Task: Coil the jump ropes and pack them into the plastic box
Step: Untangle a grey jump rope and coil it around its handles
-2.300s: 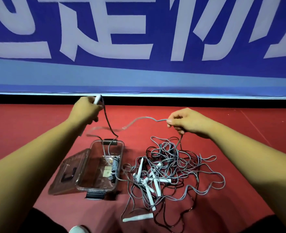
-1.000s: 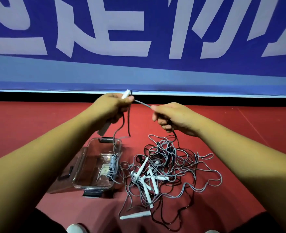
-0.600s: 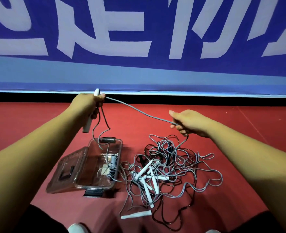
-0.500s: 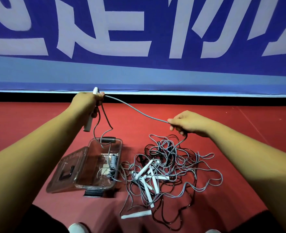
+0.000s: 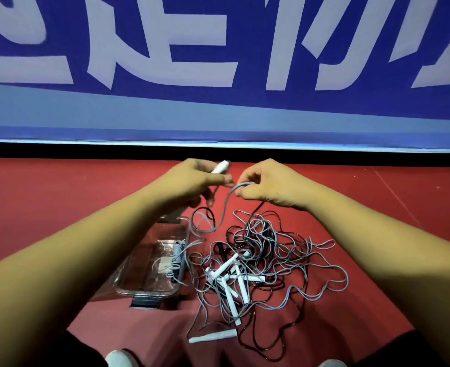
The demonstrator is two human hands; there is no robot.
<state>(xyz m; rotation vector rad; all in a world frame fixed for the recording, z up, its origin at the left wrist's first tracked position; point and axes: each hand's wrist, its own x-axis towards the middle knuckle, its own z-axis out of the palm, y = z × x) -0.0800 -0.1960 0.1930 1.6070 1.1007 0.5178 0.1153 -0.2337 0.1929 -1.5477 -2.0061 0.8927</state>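
Observation:
My left hand grips a white jump-rope handle with loops of grey rope hanging below it. Close beside it, my right hand pinches the same grey rope, which bends down between the hands. On the red floor lies a tangled pile of grey and black ropes with several white handles. Left of the pile stands the clear plastic box, open, with one coiled grey rope inside. My left forearm hides the box's left side and lid.
A blue banner with white lettering closes off the far side above a black strip. One loose white handle lies near my legs. White shoe tips show at the bottom edge. Bare red floor spreads to both sides.
My hands were spread apart with the grey rope stretched between them. They have now come together, and the rope hangs slack in a loop below them.

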